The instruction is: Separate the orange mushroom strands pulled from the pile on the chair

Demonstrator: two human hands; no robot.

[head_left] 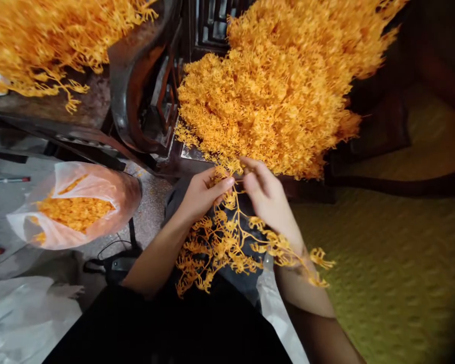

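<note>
Dk carved wood all round the work area, w/ a curved armrest left of centre & a lattice panel at top; speckled grey floor lower left; yellow-green dimpled surface fills the lower rt.

Orange spray, branched & frilly, is mid-view, right above the wearer's lap; stems fan down & out, some tips passing over the R forearm; L hand has its grip closed on the spray's upper stem, thumb against fingers; R hand is just beside, fingers curled by the stem top; can't tell if that grip is pinching anything, as the fingertips are partly hidden.

Big orange heap is just beyond both hands, near the spray's top end; 2nd orange pile on the table upper left, a few loose strands poking past its edge; clear plastic bag, mouth open, stands on the floor left of the L forearm w/ orange bits in it; white plastic sheeting bottom left; dk strapped item btwn bag & L forearm; more white plastic by the R forearm; black clothing bottom centre.
</note>
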